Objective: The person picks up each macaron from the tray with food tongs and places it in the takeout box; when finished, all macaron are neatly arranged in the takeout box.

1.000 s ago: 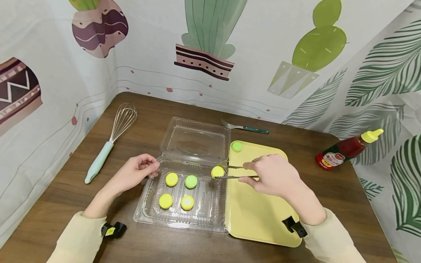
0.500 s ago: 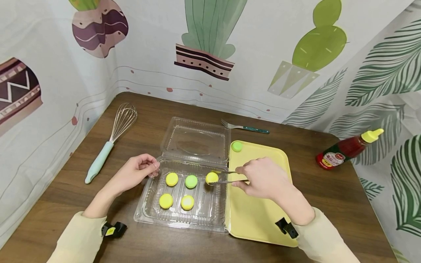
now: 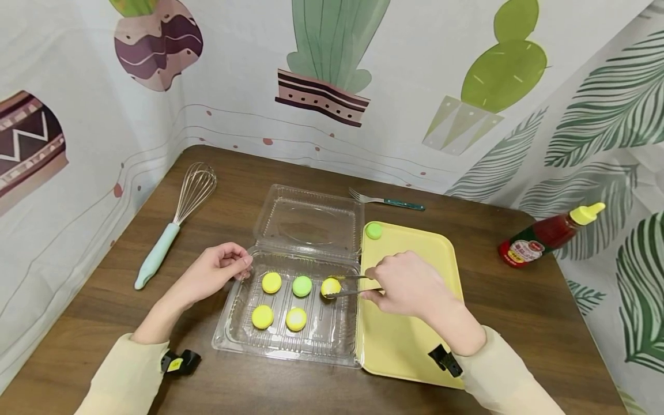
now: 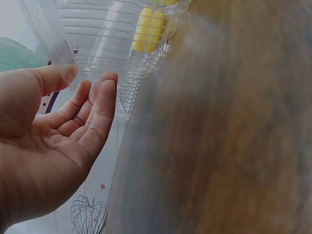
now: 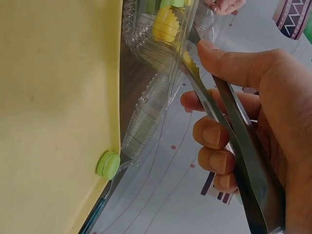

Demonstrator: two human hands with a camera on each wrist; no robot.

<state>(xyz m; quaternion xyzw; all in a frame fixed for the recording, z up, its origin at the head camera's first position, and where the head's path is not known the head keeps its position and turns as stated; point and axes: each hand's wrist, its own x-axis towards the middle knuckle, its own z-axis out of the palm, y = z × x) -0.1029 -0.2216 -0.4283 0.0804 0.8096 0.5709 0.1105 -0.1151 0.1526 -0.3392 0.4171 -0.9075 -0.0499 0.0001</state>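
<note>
A clear plastic container (image 3: 290, 349) lies with its lid opened back. My left hand (image 3: 220, 268) pinches its left back corner, with the rim between thumb and fingers in the left wrist view. My right hand (image 3: 407, 282) grips metal tongs (image 5: 234, 131). The tongs' arms stand on either side of a yellow macaron (image 3: 330, 287) inside the container, at its right back; whether they still squeeze it I cannot tell. To its left are a green macaron (image 3: 302, 286) and a yellow macaron (image 3: 271, 283). Two yellow macarons, one of them here (image 3: 296, 319), form the front row.
A yellow tray (image 3: 410, 351) adjoins the container's right side, bearing a green macaron (image 3: 373, 231) in its back left corner. A fork (image 3: 389, 202) lies behind. The whisk (image 3: 168, 236) is at the left, a ketchup bottle (image 3: 539, 241) at the right.
My right hand has moved left and slightly toward me, bringing the yellow macaron from the container's right edge into line beside the green one. The left hand has stayed put.
</note>
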